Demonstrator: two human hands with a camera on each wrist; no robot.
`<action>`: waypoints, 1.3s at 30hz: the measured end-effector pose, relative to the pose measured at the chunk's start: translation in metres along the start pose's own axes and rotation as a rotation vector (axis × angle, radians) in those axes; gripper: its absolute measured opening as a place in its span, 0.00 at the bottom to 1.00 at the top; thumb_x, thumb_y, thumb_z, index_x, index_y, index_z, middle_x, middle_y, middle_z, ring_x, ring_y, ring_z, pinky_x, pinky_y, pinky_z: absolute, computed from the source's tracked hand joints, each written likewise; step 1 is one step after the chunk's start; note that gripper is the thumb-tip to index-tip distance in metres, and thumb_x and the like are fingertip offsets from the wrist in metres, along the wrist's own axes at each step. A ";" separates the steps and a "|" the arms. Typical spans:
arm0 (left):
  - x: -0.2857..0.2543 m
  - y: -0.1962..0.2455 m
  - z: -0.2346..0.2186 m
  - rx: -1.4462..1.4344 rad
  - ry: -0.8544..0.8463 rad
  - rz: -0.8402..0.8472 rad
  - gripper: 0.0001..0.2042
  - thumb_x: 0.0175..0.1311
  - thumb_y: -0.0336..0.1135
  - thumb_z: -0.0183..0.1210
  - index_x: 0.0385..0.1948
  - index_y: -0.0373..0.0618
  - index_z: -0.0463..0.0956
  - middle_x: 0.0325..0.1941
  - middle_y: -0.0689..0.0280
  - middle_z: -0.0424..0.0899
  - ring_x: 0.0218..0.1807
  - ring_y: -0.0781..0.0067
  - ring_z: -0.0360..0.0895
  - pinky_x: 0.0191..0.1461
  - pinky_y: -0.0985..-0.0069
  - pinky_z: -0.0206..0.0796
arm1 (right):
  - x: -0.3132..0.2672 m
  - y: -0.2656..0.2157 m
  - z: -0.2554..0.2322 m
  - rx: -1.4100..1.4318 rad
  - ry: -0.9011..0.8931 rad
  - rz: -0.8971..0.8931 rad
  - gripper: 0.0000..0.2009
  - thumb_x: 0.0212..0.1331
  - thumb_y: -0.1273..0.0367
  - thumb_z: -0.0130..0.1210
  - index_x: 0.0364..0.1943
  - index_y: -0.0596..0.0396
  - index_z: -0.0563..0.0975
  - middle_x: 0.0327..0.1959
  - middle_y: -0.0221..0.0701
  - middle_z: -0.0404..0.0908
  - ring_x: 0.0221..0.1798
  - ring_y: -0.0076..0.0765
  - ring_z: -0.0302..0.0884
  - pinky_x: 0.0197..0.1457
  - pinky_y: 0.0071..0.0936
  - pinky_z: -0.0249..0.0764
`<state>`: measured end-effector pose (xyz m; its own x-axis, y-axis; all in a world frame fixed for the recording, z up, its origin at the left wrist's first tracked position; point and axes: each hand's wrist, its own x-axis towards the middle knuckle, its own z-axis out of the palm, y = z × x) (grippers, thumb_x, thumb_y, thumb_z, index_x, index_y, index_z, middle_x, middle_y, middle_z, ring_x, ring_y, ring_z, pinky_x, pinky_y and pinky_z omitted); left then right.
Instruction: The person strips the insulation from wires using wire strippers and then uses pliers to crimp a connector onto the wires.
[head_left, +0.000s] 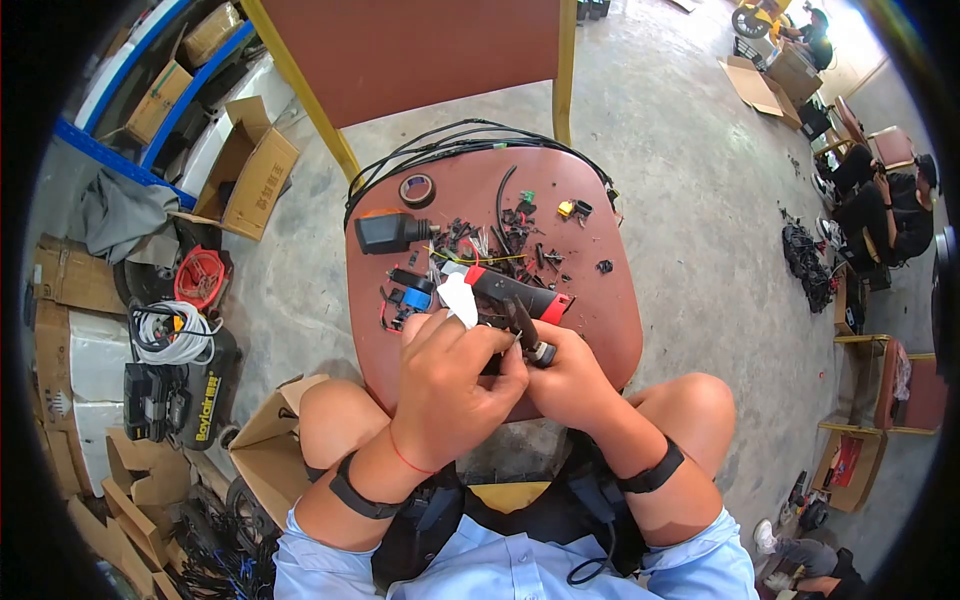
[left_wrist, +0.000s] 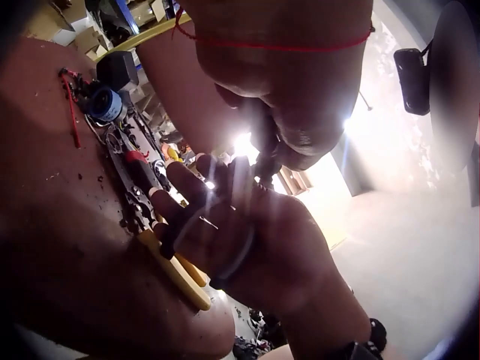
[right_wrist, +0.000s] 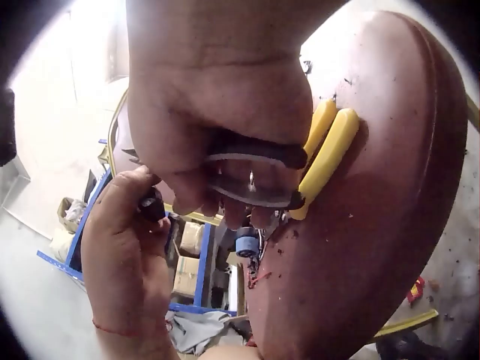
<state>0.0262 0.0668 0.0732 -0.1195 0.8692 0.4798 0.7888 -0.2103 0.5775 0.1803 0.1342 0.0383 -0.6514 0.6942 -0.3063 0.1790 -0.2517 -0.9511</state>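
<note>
My right hand (head_left: 570, 372) grips a pair of pliers, whose dark curved handles (right_wrist: 259, 196) cross the palm below the fingers. The fingers of my left hand (head_left: 445, 370) pinch a small dark cylindrical piece (right_wrist: 152, 206) right at the pliers' head; its exact kind I cannot tell. Both hands meet above the near part of a red-brown chair seat (head_left: 605, 340). Just beyond the left fingers shows a white flat piece (head_left: 458, 300). Yellow-handled pliers (right_wrist: 330, 154) lie on the seat under the hands, beside a black and red cylindrical tool (head_left: 520, 296).
Black scraps and wires (head_left: 500, 240) litter the seat, with a black tape roll (head_left: 417, 190), a blue roll (head_left: 415, 297) and a black box-shaped part (head_left: 385, 233). Cables (head_left: 470, 130) loop along its back edge. Cartons (head_left: 255, 180) stand left; people sit far right.
</note>
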 end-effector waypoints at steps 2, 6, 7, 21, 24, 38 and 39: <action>0.000 0.001 -0.001 -0.003 -0.007 -0.004 0.06 0.50 0.28 0.69 0.29 0.46 0.81 0.29 0.64 0.81 0.34 0.59 0.77 0.45 0.62 0.62 | -0.001 -0.003 0.002 -0.021 0.011 -0.034 0.10 0.66 0.69 0.60 0.47 0.59 0.82 0.33 0.25 0.82 0.38 0.17 0.72 0.41 0.25 0.73; -0.001 0.001 0.000 0.005 0.018 0.030 0.07 0.49 0.28 0.69 0.29 0.46 0.81 0.29 0.64 0.81 0.34 0.59 0.77 0.45 0.62 0.61 | 0.001 0.000 0.005 -0.019 0.029 -0.160 0.09 0.65 0.70 0.61 0.45 0.60 0.82 0.35 0.27 0.82 0.38 0.18 0.73 0.41 0.25 0.74; -0.001 0.001 0.000 0.015 0.025 0.038 0.07 0.49 0.28 0.69 0.29 0.46 0.81 0.30 0.64 0.81 0.34 0.59 0.77 0.45 0.63 0.61 | 0.001 0.000 0.005 -0.032 0.033 -0.188 0.09 0.65 0.70 0.62 0.45 0.60 0.82 0.35 0.27 0.83 0.38 0.18 0.74 0.41 0.25 0.74; -0.003 0.007 -0.004 0.053 0.050 0.086 0.07 0.49 0.29 0.69 0.30 0.47 0.81 0.28 0.65 0.79 0.31 0.61 0.76 0.42 0.64 0.61 | 0.010 0.011 0.002 -0.089 0.002 -0.314 0.12 0.60 0.73 0.62 0.47 0.59 0.84 0.30 0.29 0.83 0.35 0.19 0.74 0.40 0.27 0.75; -0.002 0.007 -0.005 0.066 0.066 0.087 0.07 0.49 0.29 0.69 0.30 0.47 0.81 0.27 0.66 0.78 0.31 0.61 0.75 0.42 0.64 0.61 | 0.010 0.008 0.005 -0.091 0.011 -0.267 0.11 0.58 0.73 0.63 0.45 0.59 0.85 0.30 0.30 0.83 0.35 0.19 0.73 0.39 0.27 0.75; -0.003 0.006 -0.009 0.017 0.074 0.088 0.07 0.50 0.29 0.69 0.30 0.46 0.81 0.27 0.66 0.77 0.31 0.62 0.75 0.41 0.65 0.59 | 0.006 -0.001 0.008 -0.004 0.004 -0.203 0.09 0.59 0.74 0.62 0.42 0.61 0.85 0.30 0.27 0.83 0.36 0.16 0.72 0.39 0.25 0.75; -0.002 0.007 -0.009 0.010 0.073 0.086 0.07 0.50 0.29 0.69 0.30 0.46 0.81 0.26 0.66 0.77 0.31 0.62 0.75 0.41 0.65 0.59 | 0.005 -0.001 0.008 -0.017 0.008 -0.216 0.09 0.59 0.74 0.62 0.42 0.61 0.85 0.30 0.26 0.83 0.36 0.16 0.72 0.39 0.24 0.74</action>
<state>0.0267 0.0592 0.0822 -0.0940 0.8132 0.5743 0.8038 -0.2783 0.5258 0.1709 0.1330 0.0378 -0.6699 0.7363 -0.0953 0.0480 -0.0852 -0.9952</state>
